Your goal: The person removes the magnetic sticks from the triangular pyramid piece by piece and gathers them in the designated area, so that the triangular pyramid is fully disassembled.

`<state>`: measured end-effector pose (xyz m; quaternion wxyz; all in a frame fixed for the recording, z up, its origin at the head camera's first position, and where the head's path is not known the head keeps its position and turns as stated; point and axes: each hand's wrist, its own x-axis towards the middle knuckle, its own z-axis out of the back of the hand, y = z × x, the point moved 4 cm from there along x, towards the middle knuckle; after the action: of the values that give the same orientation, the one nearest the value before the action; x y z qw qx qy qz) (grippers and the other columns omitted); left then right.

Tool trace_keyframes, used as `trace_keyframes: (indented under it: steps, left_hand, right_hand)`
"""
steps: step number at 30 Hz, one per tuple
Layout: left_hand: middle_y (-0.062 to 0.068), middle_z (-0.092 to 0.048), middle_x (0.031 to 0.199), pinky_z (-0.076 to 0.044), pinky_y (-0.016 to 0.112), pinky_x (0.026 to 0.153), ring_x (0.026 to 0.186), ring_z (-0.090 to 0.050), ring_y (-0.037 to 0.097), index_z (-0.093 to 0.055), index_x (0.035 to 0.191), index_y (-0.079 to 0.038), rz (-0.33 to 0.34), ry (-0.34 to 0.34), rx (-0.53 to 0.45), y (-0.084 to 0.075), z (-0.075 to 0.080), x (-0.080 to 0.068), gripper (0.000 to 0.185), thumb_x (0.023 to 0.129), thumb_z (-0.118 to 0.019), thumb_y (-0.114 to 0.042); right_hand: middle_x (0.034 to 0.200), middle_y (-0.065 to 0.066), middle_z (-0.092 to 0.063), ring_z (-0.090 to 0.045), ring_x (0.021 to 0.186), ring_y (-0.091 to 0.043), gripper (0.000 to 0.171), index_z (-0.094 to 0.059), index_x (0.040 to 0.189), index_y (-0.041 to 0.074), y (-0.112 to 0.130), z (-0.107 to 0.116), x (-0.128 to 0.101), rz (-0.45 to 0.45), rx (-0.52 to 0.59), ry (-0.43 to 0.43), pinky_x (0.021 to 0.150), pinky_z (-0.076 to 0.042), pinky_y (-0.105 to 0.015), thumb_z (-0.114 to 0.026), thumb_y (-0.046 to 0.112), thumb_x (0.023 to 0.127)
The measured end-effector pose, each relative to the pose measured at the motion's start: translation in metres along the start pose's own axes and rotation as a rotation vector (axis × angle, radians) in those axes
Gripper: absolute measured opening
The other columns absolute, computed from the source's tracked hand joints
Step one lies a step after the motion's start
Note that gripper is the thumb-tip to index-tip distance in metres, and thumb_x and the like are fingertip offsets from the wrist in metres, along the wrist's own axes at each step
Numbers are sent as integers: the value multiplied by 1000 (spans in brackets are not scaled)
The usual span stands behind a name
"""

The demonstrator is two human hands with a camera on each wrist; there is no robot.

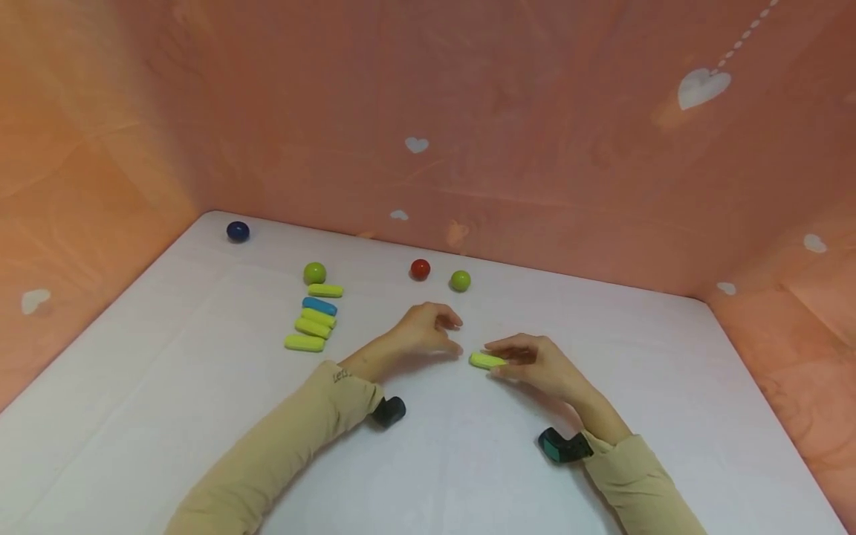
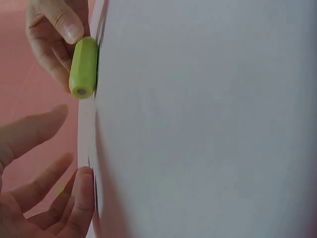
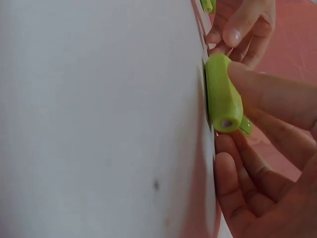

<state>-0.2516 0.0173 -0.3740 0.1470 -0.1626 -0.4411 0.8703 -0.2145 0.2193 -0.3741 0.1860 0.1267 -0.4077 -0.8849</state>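
On the white table [image 1: 200,416], right hand [image 1: 545,368] pinches a green bar [image 1: 487,360]; left hand [image 1: 421,331], fingers loosely apart, waits beside; five bars [image 1: 314,321] already lined up, balls [image 1: 420,270] remaining.

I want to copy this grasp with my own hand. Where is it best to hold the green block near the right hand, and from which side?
Probably across its long sides near the middle, coming from above. The green block lies flat on the white table, an elongated bar with rounded ends. The right hand already pinches it so, with thumb and finger on opposite long sides; the left hand is apart.
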Motion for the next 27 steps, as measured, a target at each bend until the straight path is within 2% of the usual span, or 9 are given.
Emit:
trace_keyframes:
  steps: [6,11,17,27]
  left_hand:
    - [3,-67,102,-47,22,77,86,-57,13,-68,109,-7,-48,66,23,-5,-10,-1,38,74,-81,-12]
    - [4,-68,103,-46,22,80,87,-57,13,-69,108,-8,-55,80,14,-10,-15,-2,37,73,-81,-10]
    - [4,-68,101,-45,21,78,85,-55,13,-69,107,-8,-64,96,21,-14,-22,-2,35,74,-80,-9]
    - [4,-70,92,-43,20,76,82,-54,11,-72,99,-6,-116,104,7,-20,-31,0,27,73,-78,-2]
  right_hand:
    - [119,-9,-67,-60,106,-23,38,-67,119,8,-1,5,-6,20,-24,-16,88,-49,-28,-74,19,83]
    - [119,-7,-67,-60,105,-23,38,-68,118,9,-6,8,-10,15,-28,-28,85,-49,-25,-75,21,83]
    - [119,-7,-67,-60,107,-24,38,-67,119,9,-12,12,-15,14,-33,-41,87,-49,-25,-75,21,83]
    - [119,-10,-65,-59,100,-21,39,-67,118,8,-15,16,-19,-18,-22,-51,81,-48,-22,-76,19,81]
